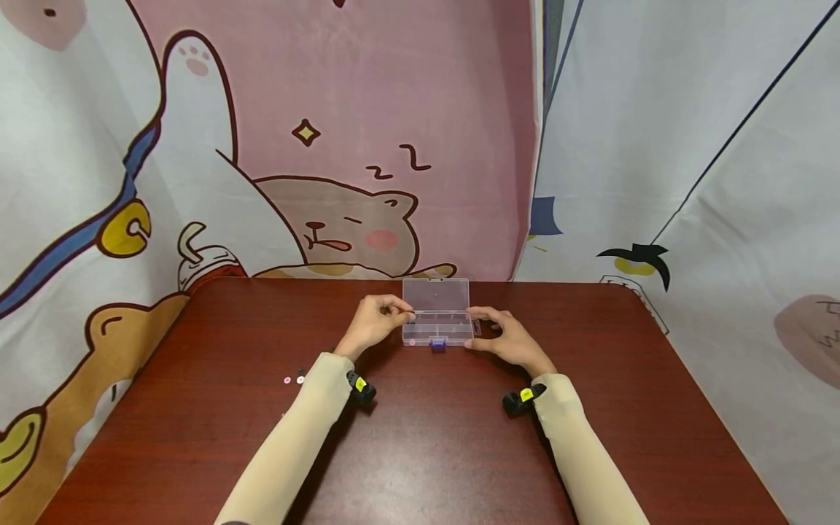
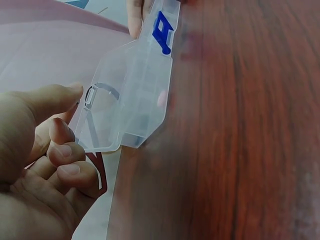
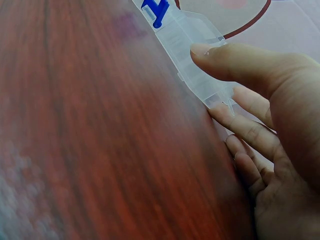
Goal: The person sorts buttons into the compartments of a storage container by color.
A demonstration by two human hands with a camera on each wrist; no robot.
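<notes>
A clear plastic compartment box (image 1: 437, 334) stands on the table with its lid (image 1: 436, 294) raised at the back and a blue latch (image 1: 438, 346) at the front. My left hand (image 1: 377, 321) is over the box's left end, pinching a small dark piece (image 2: 77, 103) between thumb and forefinger, mostly hidden by the fingertips. The right hand (image 1: 508, 339) grips the box's right end, thumb at the front corner and fingers toward the back. A small pink piece (image 1: 412, 342) lies in the front left part of the box.
Left of the left forearm lie a pink ring-like piece (image 1: 286, 380), a white piece (image 1: 300, 380) and a dark piece (image 1: 301, 372). The brown table (image 1: 420, 452) ends just behind the box at a printed cloth (image 1: 459, 146).
</notes>
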